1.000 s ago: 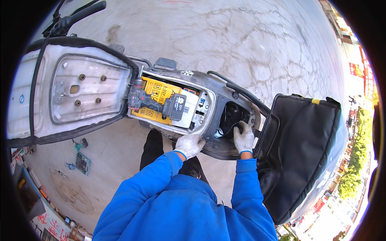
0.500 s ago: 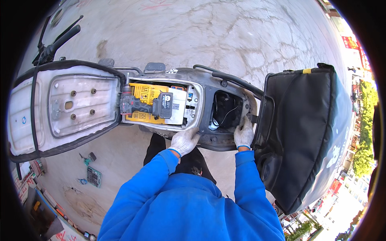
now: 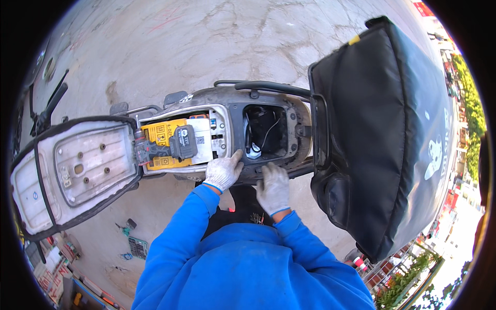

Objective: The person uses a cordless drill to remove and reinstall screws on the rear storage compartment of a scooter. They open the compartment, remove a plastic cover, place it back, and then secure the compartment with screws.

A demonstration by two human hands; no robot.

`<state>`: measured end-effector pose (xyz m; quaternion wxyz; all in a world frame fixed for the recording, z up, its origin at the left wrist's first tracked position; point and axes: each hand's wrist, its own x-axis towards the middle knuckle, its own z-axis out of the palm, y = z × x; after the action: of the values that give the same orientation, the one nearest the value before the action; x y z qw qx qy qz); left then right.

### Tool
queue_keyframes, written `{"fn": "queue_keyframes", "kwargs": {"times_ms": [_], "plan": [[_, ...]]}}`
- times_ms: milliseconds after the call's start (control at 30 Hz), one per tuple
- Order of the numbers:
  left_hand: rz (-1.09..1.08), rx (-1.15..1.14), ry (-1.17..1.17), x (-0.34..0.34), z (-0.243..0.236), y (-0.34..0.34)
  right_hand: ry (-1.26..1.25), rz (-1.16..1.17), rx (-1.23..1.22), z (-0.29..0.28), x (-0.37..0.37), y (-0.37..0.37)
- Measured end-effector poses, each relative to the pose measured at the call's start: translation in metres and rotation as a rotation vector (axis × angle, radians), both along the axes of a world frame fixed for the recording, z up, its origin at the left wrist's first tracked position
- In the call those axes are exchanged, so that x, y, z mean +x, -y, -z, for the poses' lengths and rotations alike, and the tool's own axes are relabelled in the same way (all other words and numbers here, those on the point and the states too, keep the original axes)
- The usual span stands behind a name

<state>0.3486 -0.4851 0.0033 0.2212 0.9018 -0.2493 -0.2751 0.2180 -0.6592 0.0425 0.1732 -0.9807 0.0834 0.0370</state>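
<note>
My left hand (image 3: 224, 172), in a white knit glove, rests at the near rim of the scooter body (image 3: 236, 129), its forefinger reaching the panel between two openings. Beside it, my gloved right hand (image 3: 274, 189) is over the near edge of the rear section, fingers extended and nothing visible in them. The rear compartment (image 3: 261, 116) holds dark material, a thin pale wire and a small white-and-blue item (image 3: 253, 152). In the front compartment, a cordless drill (image 3: 164, 150) lies across a yellow-and-white box (image 3: 165, 130).
The scooter's seat (image 3: 95, 160) is flipped up toward the handlebar (image 3: 49, 106), underside showing. A large black delivery box (image 3: 361, 129) stands behind the rear compartment. On the concrete ground (image 3: 170, 46) at lower left lie a green tool case (image 3: 138, 248) and another tool.
My right hand has left the rear compartment's right corner and moved left, toward my left hand. My left hand stays at the near rim. The view has shifted and turned.
</note>
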Motion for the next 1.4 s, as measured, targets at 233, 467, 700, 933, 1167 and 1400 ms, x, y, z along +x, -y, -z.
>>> {"fn": "queue_keyframes", "kwargs": {"times_ms": [233,467,700,933,1167,1400], "plan": [[0.344,0.121,0.112,-0.001,-0.001,0.019,-0.061,0.182,-0.053,-0.010,0.010,0.028],[0.306,0.171,0.094,0.001,0.008,0.041,-0.140,0.261,-0.125,0.009,0.024,0.057],[0.273,0.235,0.074,-0.005,0.001,0.044,-0.175,0.263,-0.020,0.007,0.030,0.069],[0.293,0.192,0.017,0.007,0.000,0.045,-0.169,0.307,-0.022,0.009,0.033,0.063],[-0.033,-0.050,0.116,0.042,-0.031,0.025,0.101,0.444,0.024,0.017,0.081,0.074],[0.130,0.060,0.088,0.102,-0.025,0.047,0.115,0.464,-0.142,0.066,0.142,0.092]]}}
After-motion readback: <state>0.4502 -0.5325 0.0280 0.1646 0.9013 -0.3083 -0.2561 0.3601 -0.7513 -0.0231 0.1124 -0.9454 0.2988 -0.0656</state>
